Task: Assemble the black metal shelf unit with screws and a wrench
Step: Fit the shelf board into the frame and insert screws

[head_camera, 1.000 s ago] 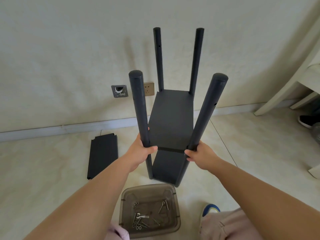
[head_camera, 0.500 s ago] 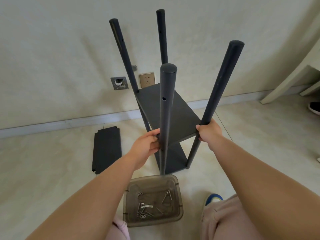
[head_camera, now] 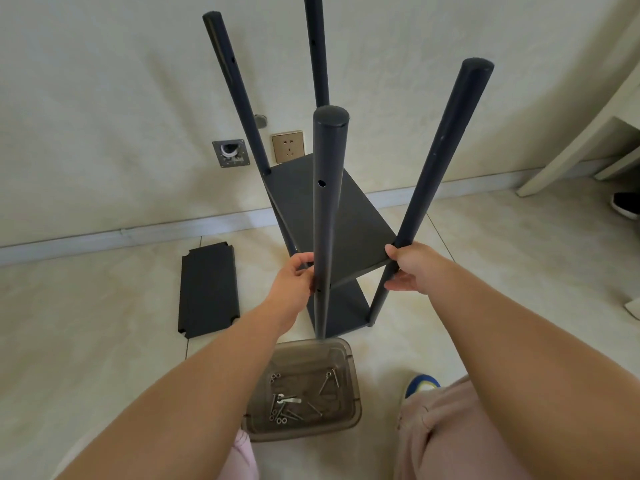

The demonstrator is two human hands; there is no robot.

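Both hands on the shelf unit (head_camera: 332, 216), standing on the floor (head_camera: 502, 258) at centre frame.

Left hand (head_camera: 291, 278) curls round the near pole (head_camera: 327, 202); right hand (head_camera: 410, 268) grips the pole at 3 o'clock (head_camera: 440, 161), level with the upper shelf panel (head_camera: 356, 233). Second panel sits below it, near the floor. Two more poles rise at 11 and 12 o'clock. Loose shelf panel (head_camera: 207, 289) lies flat at 9 o'clock, apart from the unit. Clear tray (head_camera: 349, 355) at 6 o'clock, just beside the near pole's foot, holds screws (head_camera: 280, 415) and a wrench (head_camera: 291, 399).
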